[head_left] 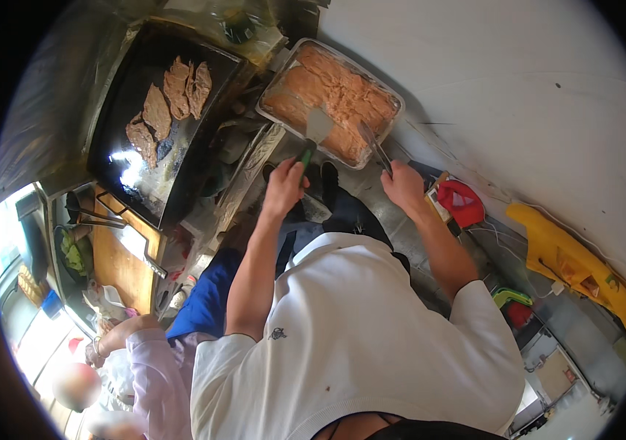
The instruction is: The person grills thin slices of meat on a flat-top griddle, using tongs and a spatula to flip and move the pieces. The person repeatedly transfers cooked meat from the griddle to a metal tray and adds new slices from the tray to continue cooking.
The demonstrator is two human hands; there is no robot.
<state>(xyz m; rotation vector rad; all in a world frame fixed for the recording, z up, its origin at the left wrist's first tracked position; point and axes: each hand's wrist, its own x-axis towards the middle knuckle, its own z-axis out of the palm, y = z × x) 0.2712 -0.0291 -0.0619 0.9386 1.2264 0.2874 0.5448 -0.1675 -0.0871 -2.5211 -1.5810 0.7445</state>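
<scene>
Left side: a co-worker's sleeve close by, limiting elbow room.
Left hand: closed round a spatula by its green handle, blade inside the tray's near rim.
Right hand: gripping a narrow metal tool, tip over the tray's right end.
Between hands: open space.
Tray: just past both hands, holding pinkish meat; white wall near its right edge.
Griddle: left of the tray, meat slices in a slanting row, left margin bare.
</scene>
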